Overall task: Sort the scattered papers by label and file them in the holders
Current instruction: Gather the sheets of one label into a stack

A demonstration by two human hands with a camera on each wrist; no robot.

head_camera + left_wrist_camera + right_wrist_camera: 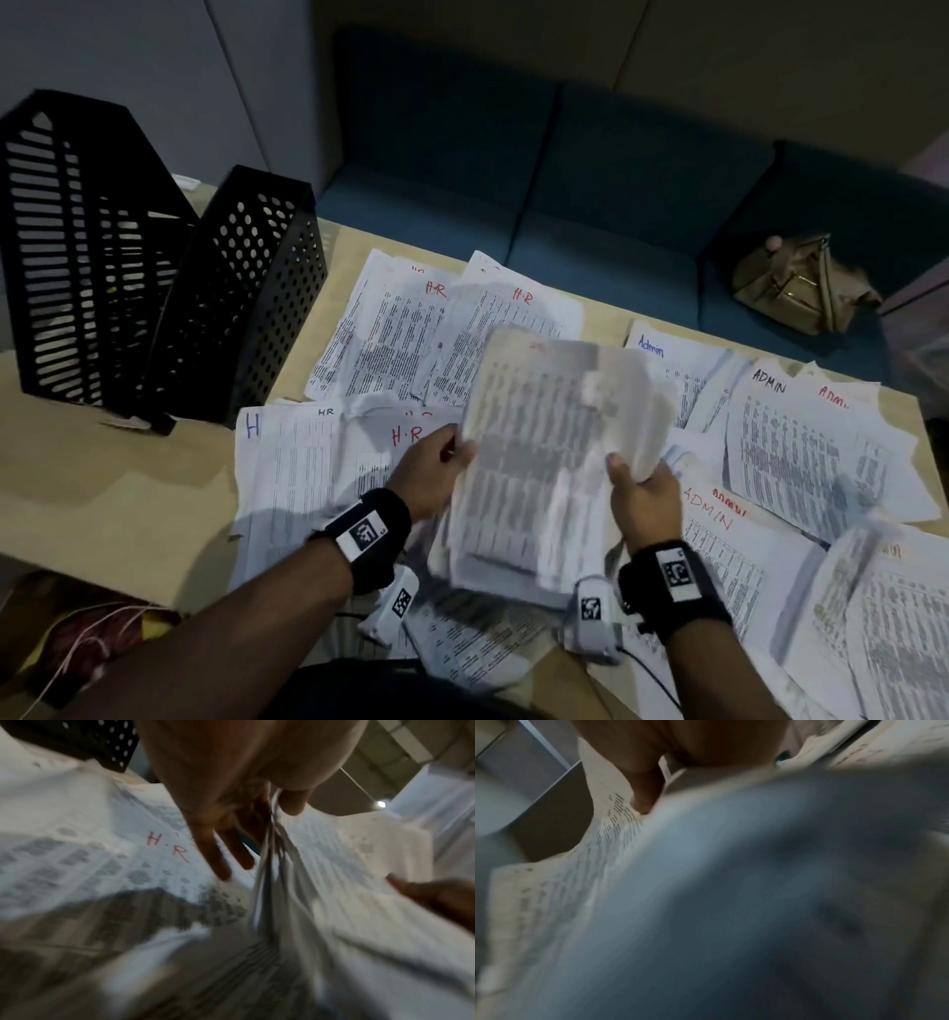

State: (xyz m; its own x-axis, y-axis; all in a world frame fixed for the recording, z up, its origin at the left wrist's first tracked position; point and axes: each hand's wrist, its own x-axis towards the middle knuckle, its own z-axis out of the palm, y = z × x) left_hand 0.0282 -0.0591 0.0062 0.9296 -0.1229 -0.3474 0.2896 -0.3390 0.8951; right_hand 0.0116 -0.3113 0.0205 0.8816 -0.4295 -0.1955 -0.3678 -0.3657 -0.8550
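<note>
White papers point(390, 329) lettered in red, blue and black. Black holders point(92, 246), one slotted, one dotted with holes. Pale tan tabletop point(128, 473); teal sofa point(590, 195).

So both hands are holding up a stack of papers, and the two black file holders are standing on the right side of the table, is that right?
Not quite. Both the left hand and right hand do hold the stack of papers, but the head view shows the two black file holders on the table's left side.

Dim light; wrist views heavily motion-blurred; wide-angle edge distortion.
</note>
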